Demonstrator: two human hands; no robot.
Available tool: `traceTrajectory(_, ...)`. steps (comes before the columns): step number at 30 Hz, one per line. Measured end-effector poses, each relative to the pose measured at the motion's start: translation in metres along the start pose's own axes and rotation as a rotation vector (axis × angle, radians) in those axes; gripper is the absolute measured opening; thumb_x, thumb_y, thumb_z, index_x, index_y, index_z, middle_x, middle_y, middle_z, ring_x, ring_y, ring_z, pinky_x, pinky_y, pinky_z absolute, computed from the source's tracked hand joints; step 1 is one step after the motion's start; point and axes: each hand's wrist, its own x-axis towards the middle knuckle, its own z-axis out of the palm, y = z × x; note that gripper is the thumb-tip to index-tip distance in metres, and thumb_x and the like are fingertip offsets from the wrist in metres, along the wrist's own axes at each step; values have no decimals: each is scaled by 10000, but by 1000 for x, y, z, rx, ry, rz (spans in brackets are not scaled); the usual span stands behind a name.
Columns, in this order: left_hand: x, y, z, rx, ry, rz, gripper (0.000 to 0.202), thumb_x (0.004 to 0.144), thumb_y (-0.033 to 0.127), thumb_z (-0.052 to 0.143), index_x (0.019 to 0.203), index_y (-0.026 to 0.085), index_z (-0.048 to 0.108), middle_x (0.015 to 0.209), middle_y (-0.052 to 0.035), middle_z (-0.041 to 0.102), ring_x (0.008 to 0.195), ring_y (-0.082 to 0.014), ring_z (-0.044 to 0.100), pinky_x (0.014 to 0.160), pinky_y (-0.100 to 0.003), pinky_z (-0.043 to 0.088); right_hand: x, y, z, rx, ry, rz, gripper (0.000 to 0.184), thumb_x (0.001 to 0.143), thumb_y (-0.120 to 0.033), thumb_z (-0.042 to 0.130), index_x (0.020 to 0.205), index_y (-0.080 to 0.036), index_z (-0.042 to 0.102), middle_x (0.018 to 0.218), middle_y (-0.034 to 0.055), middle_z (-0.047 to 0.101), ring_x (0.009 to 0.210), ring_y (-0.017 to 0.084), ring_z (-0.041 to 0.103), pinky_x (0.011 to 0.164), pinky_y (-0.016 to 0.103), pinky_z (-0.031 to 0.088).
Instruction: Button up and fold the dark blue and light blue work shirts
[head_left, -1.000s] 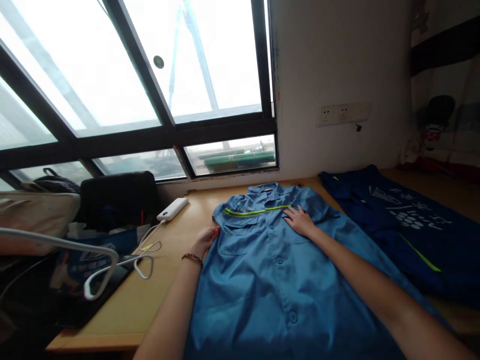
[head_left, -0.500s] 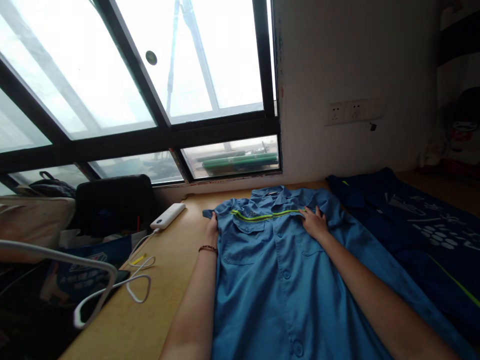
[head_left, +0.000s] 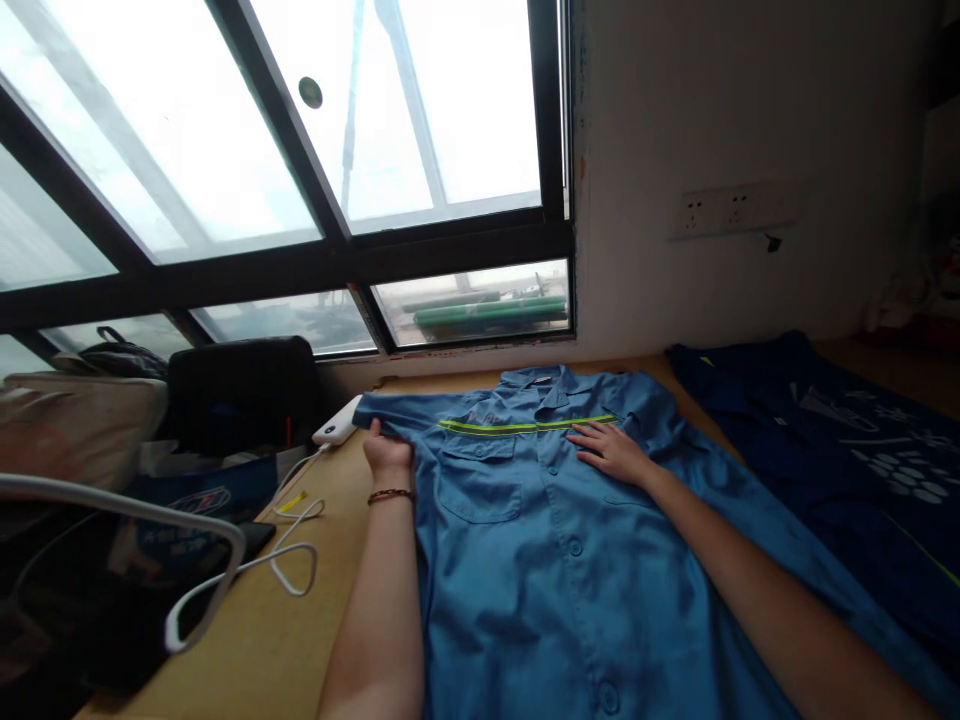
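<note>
A blue button-front work shirt (head_left: 487, 560) with a yellow-green stripe across the chest lies face up on the wooden table (head_left: 330, 610), its collar toward the window. My left hand (head_left: 387, 452), with a bracelet at the wrist, grips the edge of the left sleeve (head_left: 405, 410), which is stretched out sideways. Part of its fingers is hidden under the cloth. My right hand (head_left: 611, 452) rests flat on the shirt's chest, fingers spread just below the stripe.
A white power bank (head_left: 337, 425) with a white cable (head_left: 292, 560) lies beyond my left hand, close to the sleeve. Dark blue garments (head_left: 817, 450) lie at the right. Bags (head_left: 202, 500) and a black chair back (head_left: 240, 390) stand left of the table, below the window.
My left hand has drawn the sleeve outward to the left, so it now reaches over part of the power bank. My right hand has moved slightly left and flattened on the chest.
</note>
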Motion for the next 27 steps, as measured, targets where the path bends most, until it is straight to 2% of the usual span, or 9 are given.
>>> traceTrajectory(3,-16,20,28,73,-341,-107,277,806,300,454,977,140,602,942,-78,649,962,-191,569,873,-338,439,0,2,2,0,15,-8,443,853,-514,306,1262,-363,383,1352,-42,344,1233,229,278,986,444,218)
traceTrajectory(5,-33,34,45,301,-673,-213,319,739,267,566,1029,138,594,1034,-100,620,998,-229,551,867,-344,438,0,3,3,-3,25,-17,444,853,-511,312,1263,-357,386,1350,-35,350,1232,227,280,984,438,222)
traceTrajectory(7,-46,45,57,556,-870,-227,449,713,285,608,1142,177,531,1167,-103,549,1080,-248,496,879,-344,422,0,3,3,-5,37,-26,443,853,-509,314,1261,-353,389,1346,-32,356,1230,224,284,983,431,226)
traceTrajectory(12,-47,42,59,1166,-860,-10,630,668,469,594,1233,236,440,1305,-70,424,1192,-253,381,939,-339,357,0,3,4,-3,57,-28,434,851,-496,330,1246,-340,418,1322,-18,394,1217,218,308,981,417,239)
traceTrajectory(15,-39,20,51,1557,-1057,-79,885,451,391,750,1258,305,396,1372,-32,325,1249,-280,281,990,-345,295,1,4,4,3,68,-33,432,847,-489,345,1241,-334,429,1316,-12,403,1211,213,319,979,411,250)
traceTrajectory(17,-35,1,46,1762,-1099,-122,967,368,284,778,1255,329,394,1397,-28,271,1251,-307,262,982,-363,302,1,4,5,7,78,-39,431,845,-489,349,1238,-333,433,1312,-12,408,1208,213,324,977,409,258)
traceTrajectory(20,-29,-20,39,1881,-976,-20,682,505,188,682,1154,311,514,1312,-28,407,1152,-261,408,923,-320,359,1,4,4,11,85,-39,425,844,-489,353,1231,-336,441,1311,-19,409,1204,216,331,974,410,267)
traceTrajectory(22,-23,-27,30,1900,-815,32,436,637,185,562,1062,278,585,1165,-48,541,1040,-234,499,858,-313,393,1,4,4,16,86,-36,422,844,-489,355,1227,-337,446,1311,-22,408,1203,220,333,973,414,270)
traceTrajectory(27,-13,-32,-10,1981,-148,145,321,764,223,396,1007,250,604,1050,-112,585,952,-283,524,746,-389,413,0,4,3,32,89,-24,420,839,-489,366,1220,-338,454,1304,-22,417,1202,226,335,977,426,265)
